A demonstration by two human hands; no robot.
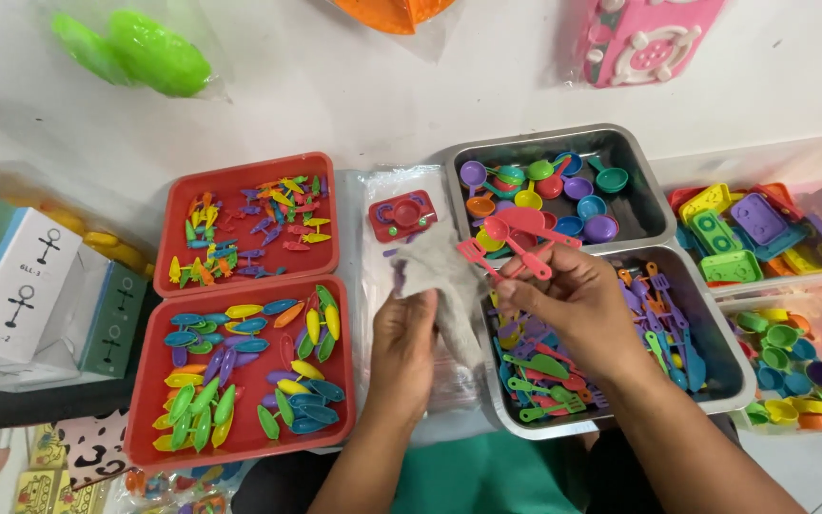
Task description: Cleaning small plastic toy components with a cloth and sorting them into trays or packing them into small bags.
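We're looking straight down at a white table (354, 86) crowded with tiny plastic toys. Our left hand (403, 347) is closed on a clear plastic bag (435, 271), pinching its crumpled upper part between thumb and fingers over a flat stack of more clear bags (373, 205). Our right hand (573, 300) is clenched around a bunch of pink toy utensils (516, 247), a little ladle, a spatula and a pan, held right at the mouth of the bag, just above the seam between 2 steel trays. The farther steel tray (644, 205) holds small toy pots and pans in purple, blue, orange and green; the nearer steel tray (715, 366), under our right wrist, is full of mixed toy spatulas and spoons. A small red toy stove (401, 215) lies on the bag stack, just beyond the held bag. To the left sit 2 red trays: the upper red tray (244, 171) with tiny mixed pieces, the lower red tray (240, 447) with blue, yellow and green leaf-shaped pieces. At far right, clear bins (763, 157) hold more coloured toy cookware.
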